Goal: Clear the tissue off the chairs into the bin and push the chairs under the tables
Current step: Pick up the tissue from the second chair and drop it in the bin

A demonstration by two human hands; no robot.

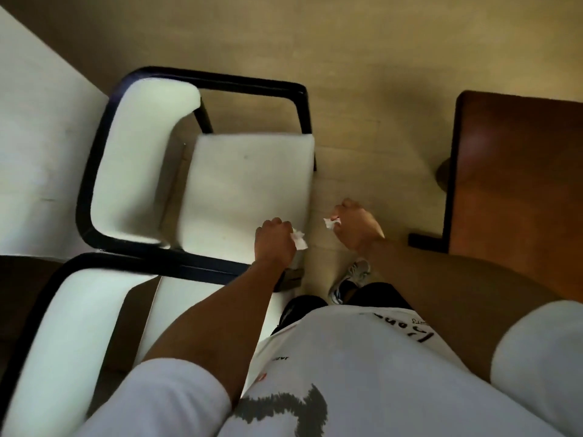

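Currently the person stands just beside the near chair, a white-cushioned seat in a black frame, viewed from above. All positions below are given relative to this chair.

Left hand: positioned over the seat's front corner nearest the person. The fingers are curled into a fist around a crumpled piece of white tissue, part of which protrudes from the fist on the side away from the chair back.

Right hand: positioned off the seat, over the floor just beside the chair's front edge. The fingers are clenched around a second tissue scrap, a small white tuft of which shows at the thumb side. The two hands are near each other but apart.

Seat cushion: the visible surface carries one small dark speck; motion blur prevents finer detail.

Second chair: same white padding and black frame, touching or nearly touching the near chair's frame on the person's side; which one cannot be determined.

White surface: a pale slab lies behind the near chair's backrest.

Brown table: a wooden top stands across the floor from the chair's front edge, well apart from it.

A sneaker shows on the floor below the right hand.
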